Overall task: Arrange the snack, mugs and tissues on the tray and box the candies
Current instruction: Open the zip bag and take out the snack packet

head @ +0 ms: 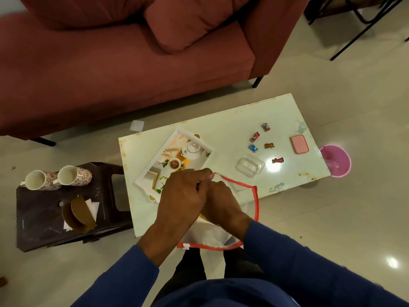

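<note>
A white cloth bag with red trim [241, 191] lies at the near edge of the white low table [232, 120]. My left hand [183, 196] pinches its red rim. My right hand [221, 202] is curled at the bag's mouth, its fingers partly hidden by the left hand. Just beyond my hands sits a printed white tray [177, 158], which carries nothing. Several wrapped candies [254, 147] lie scattered on the table's right half, near a clear plastic box [250, 166] and its pink lid [299, 144]. Two floral mugs [57, 177] and tissues in a brown holder [79, 213] rest on a dark stool [44, 218] at the left.
A red sofa [110, 63] runs along the far side. A pink bin [336, 160] stands on the floor past the table's right end. A scrap of white paper [136, 125] lies on the floor between sofa and table. Black chair legs [358, 29] are at top right.
</note>
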